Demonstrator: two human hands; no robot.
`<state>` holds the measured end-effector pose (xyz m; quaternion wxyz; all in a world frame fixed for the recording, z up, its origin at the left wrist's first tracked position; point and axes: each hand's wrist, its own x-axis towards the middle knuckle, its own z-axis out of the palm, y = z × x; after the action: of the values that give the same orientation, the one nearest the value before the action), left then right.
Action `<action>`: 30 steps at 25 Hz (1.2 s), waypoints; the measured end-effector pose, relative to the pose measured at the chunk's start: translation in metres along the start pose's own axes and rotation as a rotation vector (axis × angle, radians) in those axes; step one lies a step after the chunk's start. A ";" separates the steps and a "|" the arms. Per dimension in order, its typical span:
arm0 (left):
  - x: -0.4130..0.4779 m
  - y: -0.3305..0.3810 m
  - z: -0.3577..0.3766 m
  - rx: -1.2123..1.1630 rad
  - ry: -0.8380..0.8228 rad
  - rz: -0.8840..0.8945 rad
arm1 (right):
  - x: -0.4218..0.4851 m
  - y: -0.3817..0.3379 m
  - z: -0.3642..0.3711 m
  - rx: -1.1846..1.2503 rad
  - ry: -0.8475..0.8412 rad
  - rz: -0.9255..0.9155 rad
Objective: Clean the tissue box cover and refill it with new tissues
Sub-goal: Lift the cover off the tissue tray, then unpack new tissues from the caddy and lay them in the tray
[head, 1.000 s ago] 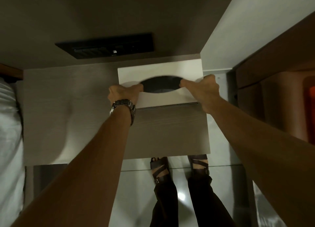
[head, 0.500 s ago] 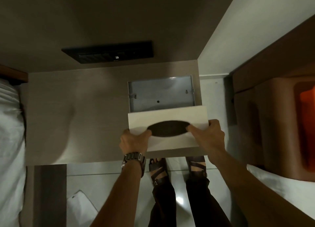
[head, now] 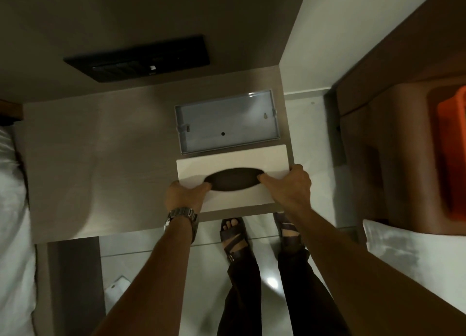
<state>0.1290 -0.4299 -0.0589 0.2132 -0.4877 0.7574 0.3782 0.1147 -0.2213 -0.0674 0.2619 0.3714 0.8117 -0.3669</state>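
Head view shows the left hand [head: 185, 197] and right hand [head: 290, 188] closed on the white cover [head: 234, 164], thumbs hooked in its oval slot, the empty tray [head: 227, 123] just beyond the fingers, so wiping seems next.

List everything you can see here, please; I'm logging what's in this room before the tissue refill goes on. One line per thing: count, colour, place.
tissue box cover: 1, white with a dark oval slot, held over the table's near right edge
base tray: 1, grey, empty, on the table by the far right corner
table: 1, grey-brown wood grain, centre
wall panel: 1, black, on the wall above the table
bedding: white, along the left edge
orange item: 1, far right, too cut off to identify
wristwatch: 1, metal, left wrist
sandals: 2, dark, on the floor below the table
left hand: gripping the cover's left side
right hand: gripping the cover's right side
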 end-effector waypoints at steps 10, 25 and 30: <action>-0.106 0.086 0.027 0.022 -0.066 0.794 | -0.017 0.014 -0.141 0.391 0.264 -0.122; -0.351 0.239 0.379 0.466 -0.828 1.212 | 0.077 0.184 -0.375 0.589 0.990 0.331; -0.369 0.253 0.428 0.594 -0.907 1.063 | 0.094 0.202 -0.382 1.060 0.839 0.294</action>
<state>0.0411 0.1779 0.0216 0.4152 0.2242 0.7986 0.3736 0.1618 0.2110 0.0124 -0.2441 0.6661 0.4967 -0.5000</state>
